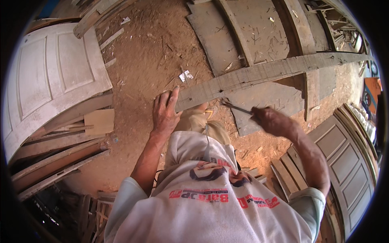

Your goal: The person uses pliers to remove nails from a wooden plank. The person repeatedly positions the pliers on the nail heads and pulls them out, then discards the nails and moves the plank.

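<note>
Hands on plank and tool: steady the end, strike clear of the fingers

Left hand grips the near end of a long, weathered plank, fingers drawn together against the end and thumb bent by its lower corner. Right hand, slightly blurred, is closed in a fist around the handle of a hammer-like tool. Its head sits just beside the plank's lower edge; whether it touches the wood cannot be told.

The plank runs from the left hand across to the upper right, crossing a timber above grey sheets on the ground. Dark spots mark its face, too small to tell whether they are nails or holes.

The work in hand looks like striking or prying at this plank. Doing it well would call for a firm left hold, so the end does not roll or bounce, and short, controlled strokes with the tool's head square to its mark. The trousered legs are close under the near end, so strokes are best aimed away from them and from the left fingers.
</note>
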Demonstrator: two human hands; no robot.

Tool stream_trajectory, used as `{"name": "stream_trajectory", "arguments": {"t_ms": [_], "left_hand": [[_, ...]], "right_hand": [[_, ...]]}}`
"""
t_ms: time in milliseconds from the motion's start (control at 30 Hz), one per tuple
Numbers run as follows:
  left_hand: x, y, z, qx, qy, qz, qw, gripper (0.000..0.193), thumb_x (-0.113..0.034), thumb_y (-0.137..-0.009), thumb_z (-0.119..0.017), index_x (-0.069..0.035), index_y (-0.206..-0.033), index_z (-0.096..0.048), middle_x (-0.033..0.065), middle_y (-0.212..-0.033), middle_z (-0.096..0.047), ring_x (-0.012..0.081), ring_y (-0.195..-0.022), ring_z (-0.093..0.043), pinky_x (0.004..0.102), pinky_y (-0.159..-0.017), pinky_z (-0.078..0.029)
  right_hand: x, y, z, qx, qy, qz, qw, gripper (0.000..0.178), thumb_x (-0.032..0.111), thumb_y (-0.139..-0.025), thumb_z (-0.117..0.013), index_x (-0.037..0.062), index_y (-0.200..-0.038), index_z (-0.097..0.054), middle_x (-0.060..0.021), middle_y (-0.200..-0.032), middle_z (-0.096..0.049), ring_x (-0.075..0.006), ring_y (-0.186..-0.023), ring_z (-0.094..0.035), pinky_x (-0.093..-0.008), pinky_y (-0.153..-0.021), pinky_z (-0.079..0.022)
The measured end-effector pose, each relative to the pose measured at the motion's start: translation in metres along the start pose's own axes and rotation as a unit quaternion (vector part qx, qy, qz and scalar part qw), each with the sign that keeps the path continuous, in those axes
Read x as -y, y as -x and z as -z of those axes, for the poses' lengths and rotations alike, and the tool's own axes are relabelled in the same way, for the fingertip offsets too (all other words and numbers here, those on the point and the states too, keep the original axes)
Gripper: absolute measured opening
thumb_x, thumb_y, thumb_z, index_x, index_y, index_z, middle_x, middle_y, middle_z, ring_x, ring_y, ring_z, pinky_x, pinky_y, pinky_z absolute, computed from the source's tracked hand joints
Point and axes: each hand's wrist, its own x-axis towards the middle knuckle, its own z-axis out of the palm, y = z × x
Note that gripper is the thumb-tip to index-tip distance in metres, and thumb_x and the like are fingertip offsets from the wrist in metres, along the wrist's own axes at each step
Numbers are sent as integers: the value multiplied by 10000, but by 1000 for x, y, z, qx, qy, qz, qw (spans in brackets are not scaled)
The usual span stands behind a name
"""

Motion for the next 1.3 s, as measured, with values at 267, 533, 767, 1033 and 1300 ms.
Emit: {"name": "stream_trajectory", "arguments": {"t_ms": [267, 533, 767, 1033, 1300], "left_hand": [[1, -14, 21, 103, 74, 76, 989, 869, -21, -670, -886, -81, -1465, -540, 168, -1174, -639, 390, -1104, -629, 467, -991, -547], [52, -74, 70, 286, 377, 198, 858, 808, -694, -919, -623, -48, -1403, -639, 171, -1354, -678, 300, -1233, -648, 396, -1094, -484], [79, -35, 59, 233, 557, 289, 743, 846, -737, -984, -505, -8, -1391, -641, 140, -1366, -649, 250, -1251, -605, 440, -1068, -489], [81, -16, 51, 194, 566, 263, 757, 644, -498, -1011, -659, -5, -1422, -607, 120, -1339, -651, 228, -1238, -607, 426, -1060, -503], [84, -4, 28, 141, 649, 248, 706, 608, -486, -1003, -667, -52, -1421, -582, 81, -1330, -644, 230, -1257, -578, 445, -1068, -463]], "right_hand": [[21, 65, 65, -90, 169, -165, 968, 180, 187, -1039, -600, 12, -1001, -612, -201, -809, -668, -412, -736, -677, -506, -670, -522], [-45, 86, -85, -208, -194, -257, 923, 270, 138, -1015, -554, -34, -1220, -588, -215, -911, -726, -330, -815, -740, -441, -714, -560], [-2, 107, -206, -183, -363, -319, 856, 379, 174, -1006, -564, -67, -1297, -595, -185, -946, -755, -255, -836, -767, -376, -756, -587], [74, 149, -262, -269, -412, -363, 792, 462, 195, -999, -560, -59, -1385, -570, -190, -985, -747, -271, -891, -766, -384, -795, -587], [131, 173, -320, -388, -537, -335, 670, 504, 160, -1014, -578, -56, -1467, -523, -192, -1112, -735, -268, -982, -751, -374, -863, -601]]}}
